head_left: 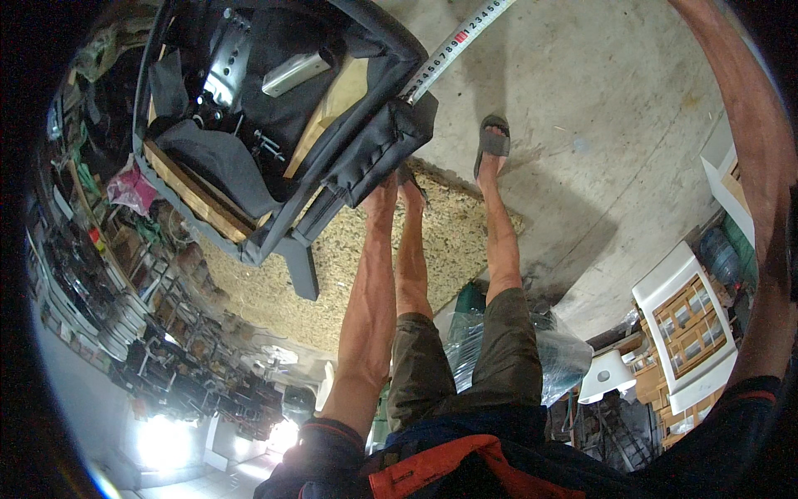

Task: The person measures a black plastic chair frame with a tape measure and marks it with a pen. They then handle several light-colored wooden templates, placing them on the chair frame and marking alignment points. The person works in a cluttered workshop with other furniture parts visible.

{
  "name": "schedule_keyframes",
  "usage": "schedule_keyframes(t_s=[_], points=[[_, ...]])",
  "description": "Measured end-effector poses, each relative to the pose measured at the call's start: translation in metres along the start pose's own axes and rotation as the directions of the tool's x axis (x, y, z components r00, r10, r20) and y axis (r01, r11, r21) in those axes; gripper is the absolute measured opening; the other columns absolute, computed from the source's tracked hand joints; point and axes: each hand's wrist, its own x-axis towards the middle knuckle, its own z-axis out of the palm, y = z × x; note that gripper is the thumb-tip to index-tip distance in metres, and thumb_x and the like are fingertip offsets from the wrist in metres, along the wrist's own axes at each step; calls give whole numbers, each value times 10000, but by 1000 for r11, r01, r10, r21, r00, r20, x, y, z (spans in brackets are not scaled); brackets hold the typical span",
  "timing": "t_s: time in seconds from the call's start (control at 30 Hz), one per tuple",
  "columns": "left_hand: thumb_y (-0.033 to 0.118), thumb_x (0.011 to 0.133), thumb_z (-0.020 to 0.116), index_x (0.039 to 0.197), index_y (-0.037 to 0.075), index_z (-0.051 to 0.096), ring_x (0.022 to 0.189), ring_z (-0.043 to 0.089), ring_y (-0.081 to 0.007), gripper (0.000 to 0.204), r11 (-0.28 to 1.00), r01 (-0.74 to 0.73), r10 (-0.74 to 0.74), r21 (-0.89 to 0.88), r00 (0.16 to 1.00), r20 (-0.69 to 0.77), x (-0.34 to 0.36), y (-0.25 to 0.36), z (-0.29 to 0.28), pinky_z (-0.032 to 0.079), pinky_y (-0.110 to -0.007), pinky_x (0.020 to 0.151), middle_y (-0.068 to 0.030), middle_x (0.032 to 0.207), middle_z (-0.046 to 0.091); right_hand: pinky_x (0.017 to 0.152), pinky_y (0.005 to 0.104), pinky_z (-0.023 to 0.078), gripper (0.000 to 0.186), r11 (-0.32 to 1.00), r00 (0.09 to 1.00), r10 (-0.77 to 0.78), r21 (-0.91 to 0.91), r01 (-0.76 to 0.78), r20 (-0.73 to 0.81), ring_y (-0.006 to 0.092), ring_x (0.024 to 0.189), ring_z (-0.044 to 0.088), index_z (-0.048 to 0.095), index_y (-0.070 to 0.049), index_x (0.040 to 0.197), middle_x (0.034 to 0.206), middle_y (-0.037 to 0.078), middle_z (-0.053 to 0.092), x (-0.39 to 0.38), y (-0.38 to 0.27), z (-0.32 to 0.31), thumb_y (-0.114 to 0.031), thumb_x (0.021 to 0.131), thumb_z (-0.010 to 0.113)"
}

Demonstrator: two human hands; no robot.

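Observation:
A black upholstered furniture frame (274, 208), its inside exposed, stands at the upper left. Wooden slats, dark cloth and metal fittings show within it. My left hand (380, 193) reaches to the black padded piece (378, 150) on its right side; the padding hides the fingers, so their grip cannot be made out. From that padded piece a white tape measure blade (453, 48) runs out to the upper right and leaves the picture. My right arm stretches up along the right edge, and its hand is out of view.
Beneath the frame lies a speckled foam mat (449, 220) on the concrete floor (598, 108). My sandalled feet stand near the mat's far edge. To the right are a white-framed chair-like piece (686, 328) and a plastic-wrapped bundle (553, 353). Cluttered shelving (108, 299) lines the left.

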Motion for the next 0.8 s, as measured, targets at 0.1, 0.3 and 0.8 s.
schedule_keyframes(t_s=[0.1, 0.3, 0.8], points=[[208, 898, 768, 1260, 56, 611, 1190, 591, -285, 423, 898, 179, -189, -403, 982, 15, 3, 7, -2, 477, -429, 1001, -100, 1243, 653, 609, 463, 463, 208, 1000, 1000, -14, 18, 14, -16, 357, 647, 608, 701, -9, 901, 709, 185, 653, 1, -1, 0, -54, 716, 616], [224, 877, 776, 1232, 69, 652, 1156, 600, -334, 406, 996, 86, -86, 1, 992, 90, 8, 8, -8, 460, -466, 1000, -117, 1246, 661, 600, 459, 461, 200, 999, 1000, 22, -36, -21, 14, 349, 635, 606, 700, -3, 890, 697, 189, 647, -1, -1, 0, -53, 716, 614], [342, 852, 797, 1220, 64, 699, 1227, 570, -386, 472, 984, 152, -152, 96, 988, -12, 2, -1, -2, 404, -493, 1064, -155, 1268, 684, 633, 484, 495, 152, 985, 985, 154, 64, -159, 83, 377, 700, 646, 693, -60, 841, 726, 171, 666, -55, 10, 37, -95, 700, 650]])
